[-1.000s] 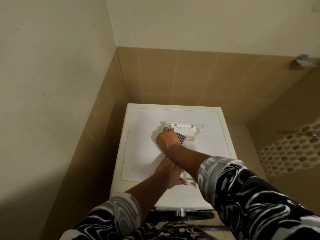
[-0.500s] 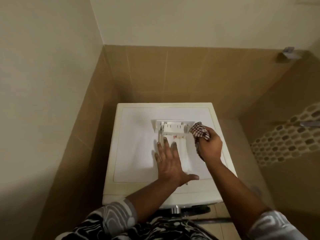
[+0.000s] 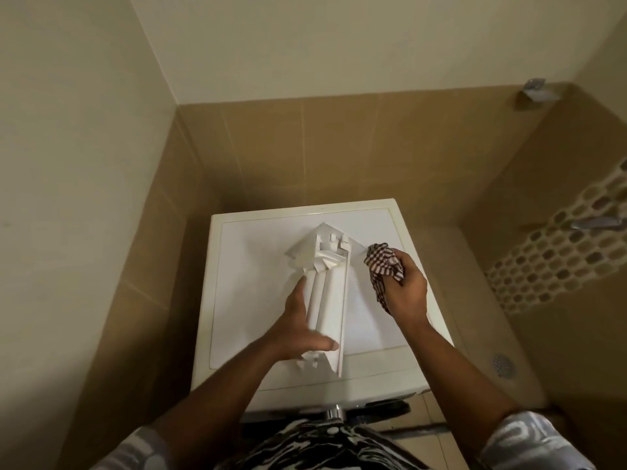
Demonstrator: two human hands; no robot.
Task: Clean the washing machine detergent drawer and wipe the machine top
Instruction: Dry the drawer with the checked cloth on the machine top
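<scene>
Drawer [image 3: 327, 300] stands tilted on edge over the machine top [image 3: 251, 266], its long axis running away from me. My left hand [image 3: 295, 323] clasps its near half, thumb across. My right hand [image 3: 405, 290], clutching the bunched checked cloth [image 3: 383, 262], hovers just right of the far end.

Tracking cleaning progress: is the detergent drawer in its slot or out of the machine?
Out. The left hand holds the detergent drawer over the washing machine top, its full length visible.
</scene>
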